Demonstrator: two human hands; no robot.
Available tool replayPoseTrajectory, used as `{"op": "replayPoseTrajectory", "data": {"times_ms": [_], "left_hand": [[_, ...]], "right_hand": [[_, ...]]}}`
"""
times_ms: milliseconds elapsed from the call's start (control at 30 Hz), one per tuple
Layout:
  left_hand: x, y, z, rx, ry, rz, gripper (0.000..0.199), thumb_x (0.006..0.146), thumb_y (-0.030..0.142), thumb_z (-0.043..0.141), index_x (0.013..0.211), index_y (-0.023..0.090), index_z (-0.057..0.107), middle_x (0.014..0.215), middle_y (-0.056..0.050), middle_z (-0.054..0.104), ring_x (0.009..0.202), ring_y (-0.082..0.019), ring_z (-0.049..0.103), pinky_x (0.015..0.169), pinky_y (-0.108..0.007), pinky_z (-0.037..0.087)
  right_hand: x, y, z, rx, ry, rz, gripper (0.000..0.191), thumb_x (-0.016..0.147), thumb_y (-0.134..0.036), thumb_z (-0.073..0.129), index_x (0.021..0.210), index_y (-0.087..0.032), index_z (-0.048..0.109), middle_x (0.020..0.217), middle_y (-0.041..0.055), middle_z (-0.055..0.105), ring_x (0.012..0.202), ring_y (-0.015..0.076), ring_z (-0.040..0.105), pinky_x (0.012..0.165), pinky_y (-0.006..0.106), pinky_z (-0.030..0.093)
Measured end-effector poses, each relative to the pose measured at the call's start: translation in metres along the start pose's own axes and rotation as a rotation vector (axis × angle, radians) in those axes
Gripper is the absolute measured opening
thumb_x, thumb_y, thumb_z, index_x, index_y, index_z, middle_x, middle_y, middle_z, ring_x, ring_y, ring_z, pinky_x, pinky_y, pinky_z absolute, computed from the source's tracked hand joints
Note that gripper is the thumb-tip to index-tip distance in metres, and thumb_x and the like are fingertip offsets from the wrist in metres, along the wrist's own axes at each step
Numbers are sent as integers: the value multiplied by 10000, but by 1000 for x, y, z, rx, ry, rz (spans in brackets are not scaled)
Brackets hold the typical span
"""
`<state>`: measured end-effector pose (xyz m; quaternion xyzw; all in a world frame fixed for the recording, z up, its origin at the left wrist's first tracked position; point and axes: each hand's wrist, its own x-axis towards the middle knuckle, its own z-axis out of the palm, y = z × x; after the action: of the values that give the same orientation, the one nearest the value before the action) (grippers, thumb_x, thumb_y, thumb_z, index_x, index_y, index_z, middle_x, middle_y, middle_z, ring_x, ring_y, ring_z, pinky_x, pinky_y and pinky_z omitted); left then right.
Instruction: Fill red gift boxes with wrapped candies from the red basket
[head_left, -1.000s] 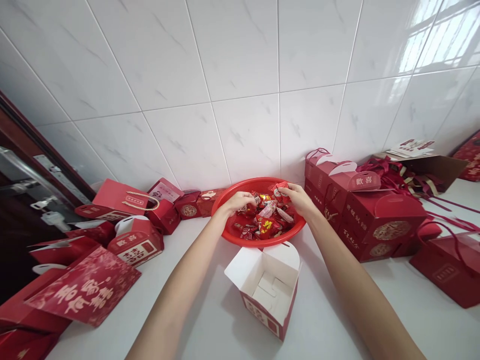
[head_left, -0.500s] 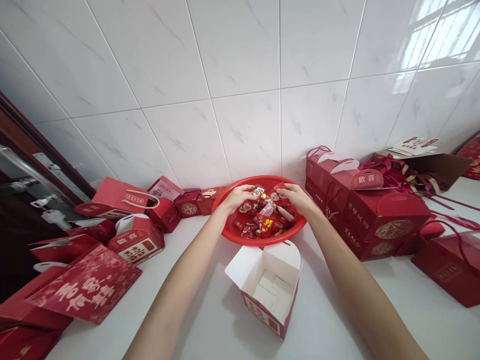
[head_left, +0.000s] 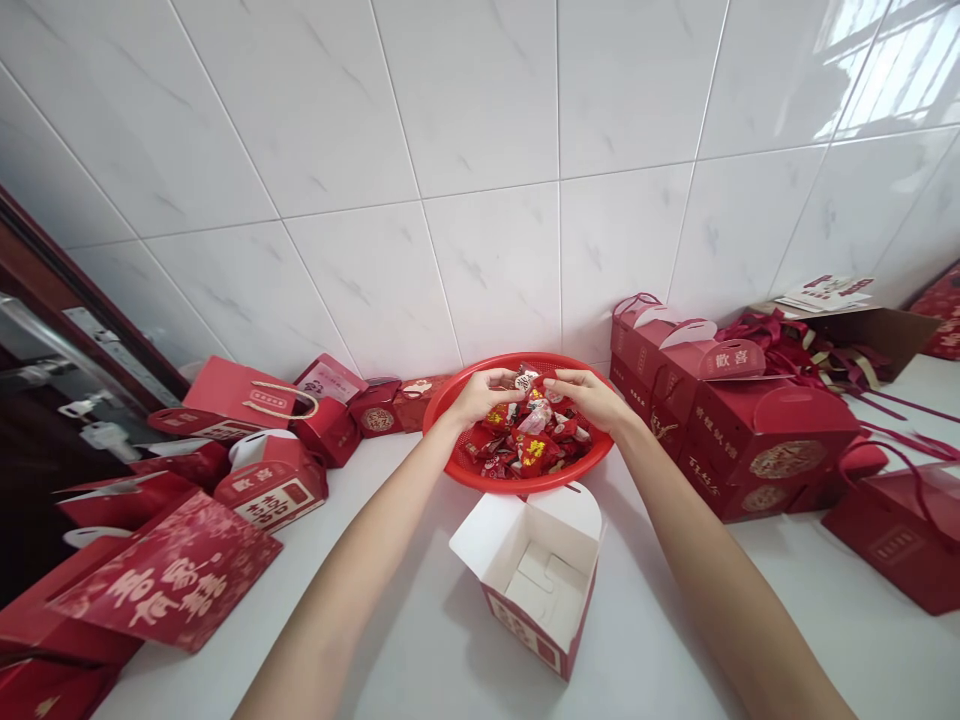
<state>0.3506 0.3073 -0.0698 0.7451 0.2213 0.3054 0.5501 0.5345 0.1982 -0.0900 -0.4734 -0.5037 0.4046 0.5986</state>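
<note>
Both hands work over a red plastic basket [head_left: 517,487] filled with wrapped candies [head_left: 534,450], mostly red with some gold, white and pink. My left hand [head_left: 481,398] comes in from the left side, its thumb and fingers pinching a candy with a white label [head_left: 525,379]. Opposite it, my right hand [head_left: 589,398] is closed at the fingertips on a red-wrapped candy [head_left: 553,392], partly hidden by the fingers. Just in front of the basket stands an open gift box [head_left: 529,630], red outside and white inside, flaps spread; its white bottom shows.
Red gift boxes and bags [head_left: 247,395] crowd the left side. Stacked red boxes [head_left: 750,430] stand at the right, by a carton of ribbons [head_left: 885,345] and a red handled bag [head_left: 900,535]. A tiled wall [head_left: 495,270] rises behind the white tabletop [head_left: 420,640].
My hands have come closer together over the basket, the right one moving left with its candy. Candies in the basket have shifted. The open box has stayed put.
</note>
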Motion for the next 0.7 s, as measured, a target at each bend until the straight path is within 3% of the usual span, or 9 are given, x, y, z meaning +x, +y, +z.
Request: {"op": "replayPoseTrajectory", "data": {"times_ms": [100,200,300,400,500,567,700], "left_hand": [[1,0,2,29,-76,7,487,538,443,916,889,154,743,933,-58,762,883,-216,682,904,-387,492],[1,-1,2,99,-126,-37,491,567,468,892,916,155,745,935,-74,762,897,-235,684,881,-386,497],[-2,-3,4,295,-341,-98,416,559,380,885,903,181,763,956,-60,764,967,-253,678,882,-350,492],[-5,-6,6,560,-477,-151,351,495,285,881,815,199,763,807,-1,743,836,-240,682,767,-303,497],[-2,-10,5,691,-336,-106,245,584,347,829,713,180,705,693,20,679,705,-211,638,667,-288,475],[2,-12,2,708,-192,-53,216,673,350,766,775,177,690,797,1,701,796,-223,647,717,-296,491],[7,-16,-6,768,106,-4,280,723,176,649,1001,194,671,1023,-45,716,995,-244,657,844,-327,520]], "right_hand": [[-1,1,-1,40,-61,10,299,691,-451,822,773,-179,730,651,17,678,649,170,619,569,260,462],[3,1,-2,147,87,-22,304,632,-430,857,743,-176,732,686,25,697,679,170,633,618,272,499],[6,-1,-2,226,174,-31,336,614,-453,849,800,-198,736,772,25,711,719,169,636,670,305,543],[6,-3,-2,262,187,-12,336,621,-452,835,836,-216,730,799,19,698,692,161,617,642,325,560],[5,-4,-1,274,190,8,332,604,-404,846,849,-205,743,805,24,700,660,146,602,581,288,530],[5,-4,0,282,208,10,346,591,-379,850,873,-206,749,809,18,708,666,138,607,578,264,513],[8,-2,-2,303,266,16,397,569,-373,855,918,-225,739,782,-10,709,669,135,618,566,246,498]]}}
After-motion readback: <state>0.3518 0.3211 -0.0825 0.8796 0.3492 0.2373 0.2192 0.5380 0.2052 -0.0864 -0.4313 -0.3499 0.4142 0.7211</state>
